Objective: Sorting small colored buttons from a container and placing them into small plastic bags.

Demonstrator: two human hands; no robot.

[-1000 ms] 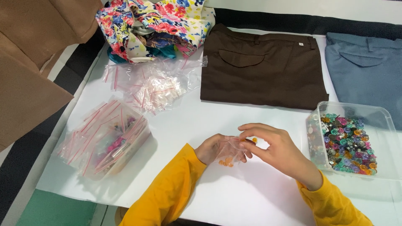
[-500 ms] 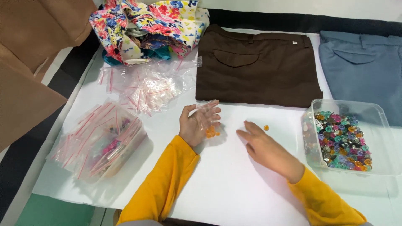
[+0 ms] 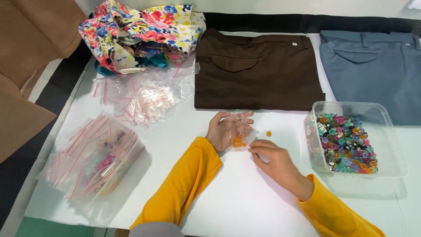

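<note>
1. The white tabletop carries everything; brown trousers and blue trousers lie folded along its far edge, and a flowered cloth is bunched at the far left corner.
2. A pile of empty small bags and a larger bag of filled ones sit toward the left edge.
3. A clear tub of coloured beads stands near the right edge.
4. The left hand, palm up with fingers spread wide, holds a small clear bag with orange beads in it, near the table's middle.
5. The right hand rests just beside it, fingers curled narrow, pinching nothing visible.
6. One loose orange bead lies just right of the bag; the filling step appears underway, and next this bead needs a fine pinch.
</note>
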